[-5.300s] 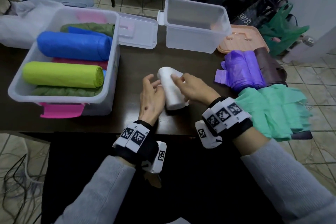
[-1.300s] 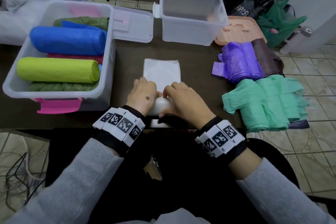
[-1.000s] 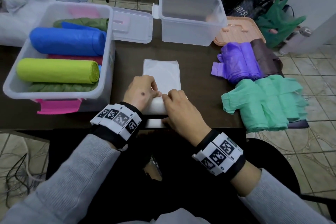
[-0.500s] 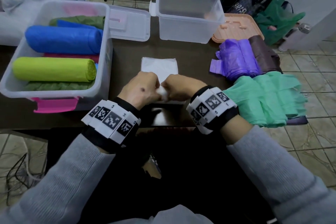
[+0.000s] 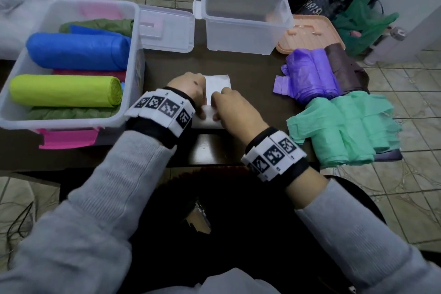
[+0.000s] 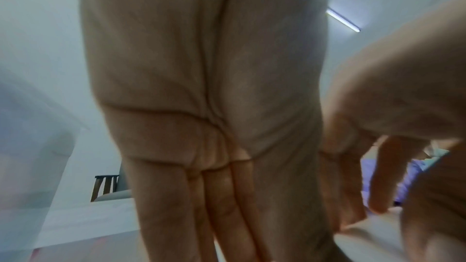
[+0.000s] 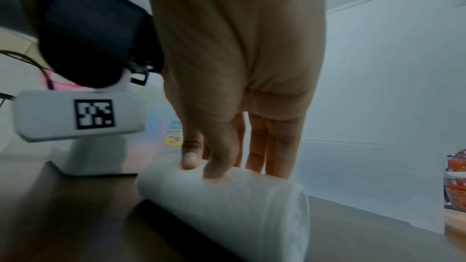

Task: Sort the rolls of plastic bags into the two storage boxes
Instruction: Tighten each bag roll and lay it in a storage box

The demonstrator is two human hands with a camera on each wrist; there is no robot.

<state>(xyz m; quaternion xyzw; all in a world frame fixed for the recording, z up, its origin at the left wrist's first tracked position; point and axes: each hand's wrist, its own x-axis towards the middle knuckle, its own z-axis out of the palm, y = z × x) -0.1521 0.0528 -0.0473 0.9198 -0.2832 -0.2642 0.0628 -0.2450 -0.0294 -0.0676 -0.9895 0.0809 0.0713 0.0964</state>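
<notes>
A white roll of plastic bags [image 5: 207,120] lies on the dark table [image 5: 248,74] near its front edge, with a flat unrolled tail [image 5: 218,83] stretching away from me. My left hand [image 5: 189,89] and right hand [image 5: 229,106] both press down on the roll side by side. In the right wrist view the right hand's fingers [image 7: 272,146] and thumb rest on top of the roll [image 7: 239,202]. The left hand's fingers [image 6: 214,196] lie straight. The large box [image 5: 137,55] at the left holds blue [image 5: 76,51], lime [image 5: 64,90] and other rolls. The smaller box [image 5: 241,36] behind stands empty.
At the right lie loose purple [image 5: 310,74], brown [image 5: 343,69] and mint green [image 5: 346,126] bag rolls. A clear lid [image 5: 167,28] sits between the boxes and a peach lid [image 5: 307,33] behind the purple roll. Bags stand on the floor at the far right.
Both hands have rolled the white roll forward, away from the table's front edge. The flat tail ahead of it has grown shorter.
</notes>
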